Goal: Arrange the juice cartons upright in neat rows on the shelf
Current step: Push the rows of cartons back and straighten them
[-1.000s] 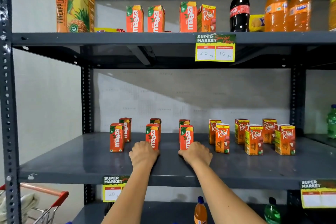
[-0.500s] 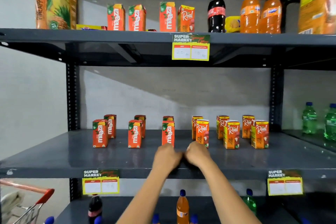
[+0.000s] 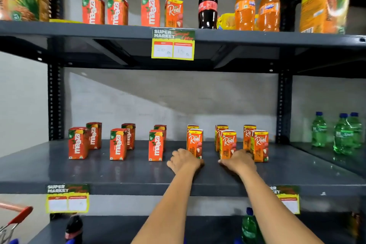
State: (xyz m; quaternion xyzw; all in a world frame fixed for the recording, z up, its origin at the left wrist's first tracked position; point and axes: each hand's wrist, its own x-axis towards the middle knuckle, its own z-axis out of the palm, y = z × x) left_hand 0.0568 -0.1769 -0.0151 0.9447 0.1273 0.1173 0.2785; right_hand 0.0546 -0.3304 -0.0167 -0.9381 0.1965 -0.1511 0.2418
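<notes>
On the middle shelf (image 3: pixel 99 170) of a dark grey metal rack: six Maaza cartons (image 3: pixel 118 144), upright, in three pairs set front to back across the left half; six Real cartons (image 3: pixel 227 144), upright, in three like pairs across the right half, each pair standing apart from the next. Left hand (image 3: pixel 183 160): resting on the shelf surface at the foot of the leftmost front Real carton (image 3: pixel 195 142), fingers curled loosely, nothing pinched in its grip; whether the knuckles touch the carton cannot be told. Right hand (image 3: pixel 238 161): palm down, fingers bent, lying against the base of the middle front Real carton, between it and the rightmost front Real carton (image 3: pixel 260 145), grip closed round nothing visible. Upper shelf (image 3: pixel 257 36): further Maaza and Real cartons, a cola bottle (image 3: pixel 208 4), two orange Fanta bottles (image 3: pixel 245 6), a yellow price tag (image 3: pixel 172 44) hanging from the edge. Adjoining bay at right: green bottles (image 3: pixel 343 134).
</notes>
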